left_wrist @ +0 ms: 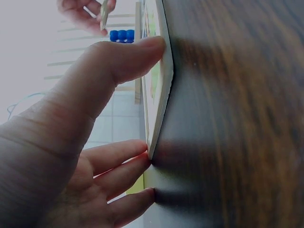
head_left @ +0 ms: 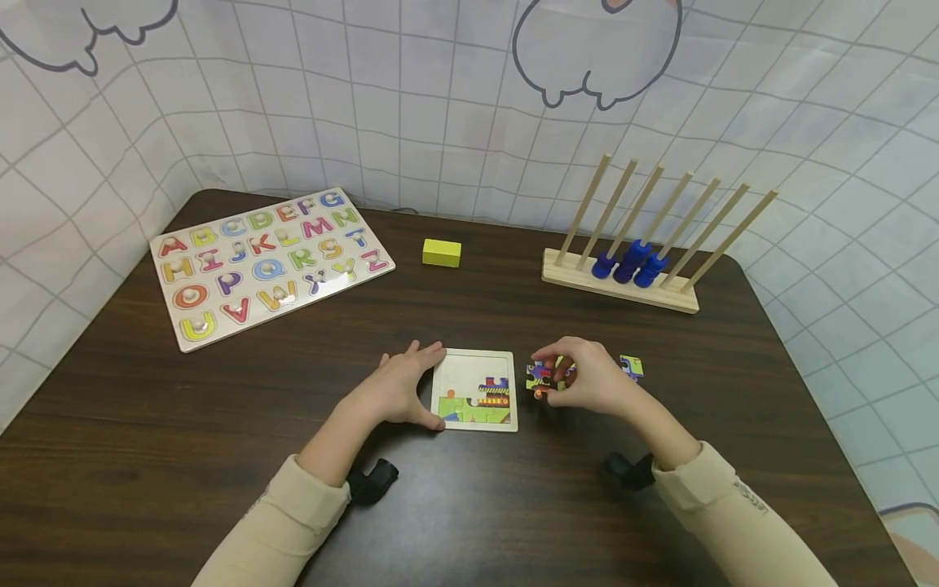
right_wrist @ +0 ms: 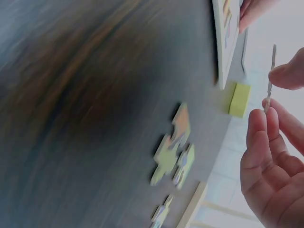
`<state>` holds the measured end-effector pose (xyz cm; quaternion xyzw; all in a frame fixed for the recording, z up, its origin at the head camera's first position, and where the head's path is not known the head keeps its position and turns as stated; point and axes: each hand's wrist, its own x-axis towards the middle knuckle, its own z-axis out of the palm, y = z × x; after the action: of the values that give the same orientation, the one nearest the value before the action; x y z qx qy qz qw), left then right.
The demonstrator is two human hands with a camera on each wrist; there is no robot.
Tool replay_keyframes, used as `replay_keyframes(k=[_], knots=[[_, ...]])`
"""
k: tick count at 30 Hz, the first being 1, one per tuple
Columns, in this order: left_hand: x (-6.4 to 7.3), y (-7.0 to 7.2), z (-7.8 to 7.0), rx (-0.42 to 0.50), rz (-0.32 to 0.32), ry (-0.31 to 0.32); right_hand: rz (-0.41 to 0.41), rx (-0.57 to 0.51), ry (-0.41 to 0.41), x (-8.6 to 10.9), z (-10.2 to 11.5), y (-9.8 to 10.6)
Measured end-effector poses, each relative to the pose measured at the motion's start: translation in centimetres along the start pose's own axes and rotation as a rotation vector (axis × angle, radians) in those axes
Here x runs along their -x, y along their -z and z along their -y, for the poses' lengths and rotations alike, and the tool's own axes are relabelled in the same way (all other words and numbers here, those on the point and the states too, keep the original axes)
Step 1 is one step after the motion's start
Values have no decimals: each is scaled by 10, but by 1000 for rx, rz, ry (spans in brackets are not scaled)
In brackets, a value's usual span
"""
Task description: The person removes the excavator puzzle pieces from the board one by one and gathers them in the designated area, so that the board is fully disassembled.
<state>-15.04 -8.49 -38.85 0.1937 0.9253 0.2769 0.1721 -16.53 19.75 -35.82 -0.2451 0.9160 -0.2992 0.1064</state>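
A square wooden jigsaw tray (head_left: pixel 480 352) lies on the table, with several pieces fitted along its bottom and right side. My left hand (head_left: pixel 399 385) spans its left edge with fingers spread. In the left wrist view the thumb (left_wrist: pixel 142 50) presses on the tray's near rim, while a fingertip touches the far corner. Just right of the tray, my right hand (head_left: pixel 592 377) pinches a jigsaw piece (head_left: pixel 539 375) between thumb and fingers. The right wrist view shows this piece (right_wrist: pixel 273 59) edge-on, raised above the table. Loose jigsaw pieces (right_wrist: pixel 166 159) lie beneath that hand, partly hidden in the head view.
At the back left is an alphabet peg board (head_left: pixel 282 265). A yellow block (head_left: pixel 442 253) sits behind the tray. A wooden rack (head_left: pixel 619 283) with upright rods and blue beads (head_left: pixel 632 262) stands back right, before a draped curtain (head_left: pixel 440 106).
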Motion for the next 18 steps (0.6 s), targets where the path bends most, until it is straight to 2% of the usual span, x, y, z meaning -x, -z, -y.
replay_keyframes(k=[18], knots=[[2,0,-1,10,3,-5,-20,59,12,34,-36,22]])
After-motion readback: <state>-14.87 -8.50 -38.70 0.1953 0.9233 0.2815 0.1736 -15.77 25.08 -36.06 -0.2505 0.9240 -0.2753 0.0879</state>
